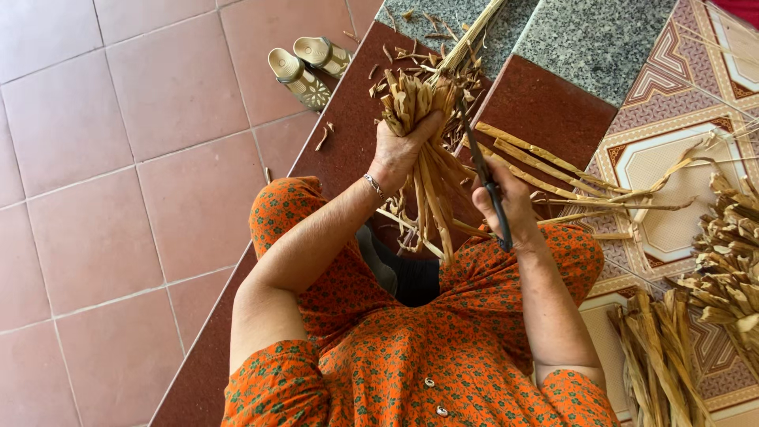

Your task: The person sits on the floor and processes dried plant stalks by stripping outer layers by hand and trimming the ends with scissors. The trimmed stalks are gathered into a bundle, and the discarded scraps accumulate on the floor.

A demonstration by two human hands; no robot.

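A seated person's left hand (399, 150) grips a bundle of dried leaf strips (419, 134), fingers wrapped tight. The right hand (506, 202) clasps a dark knife (486, 186) beside it. More strips (727, 277) lie on the patterned floor (672, 87).

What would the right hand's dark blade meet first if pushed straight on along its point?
Probably the bundle of dried leaf strips gripped by the left hand; the right hand aims the blade at it, though depth is unclear.

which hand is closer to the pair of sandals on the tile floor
Left. The left hand, gripping the bundle of dried stalks, is just right of the sandals; the right hand is farther right.
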